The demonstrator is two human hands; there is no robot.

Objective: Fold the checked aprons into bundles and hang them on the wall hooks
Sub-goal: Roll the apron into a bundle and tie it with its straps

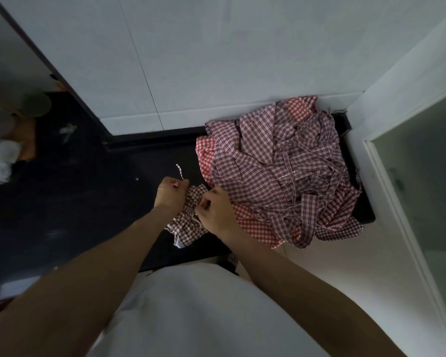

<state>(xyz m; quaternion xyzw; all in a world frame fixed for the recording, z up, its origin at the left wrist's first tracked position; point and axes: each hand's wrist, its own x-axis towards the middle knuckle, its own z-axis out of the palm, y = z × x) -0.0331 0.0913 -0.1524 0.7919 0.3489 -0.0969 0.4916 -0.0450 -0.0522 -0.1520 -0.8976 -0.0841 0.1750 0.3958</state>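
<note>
A small bundled checked apron (188, 222), dark red and white, lies on the black counter (88, 191) between my hands. My left hand (170, 193) pinches a thin apron tie (180, 171) whose free end sticks up above the fist. My right hand (214, 210) grips the bundle's strap from the right side. A big loose pile of checked aprons (281, 171), maroon and bright red, fills the right end of the counter against the wall. No wall hooks are in view.
White tiled wall (216, 60) stands behind the counter. Blurred plastic containers and a bag (3, 140) sit at the far left. A frosted glass door (422, 189) with a white frame is to the right. The pile overhangs the counter's front edge.
</note>
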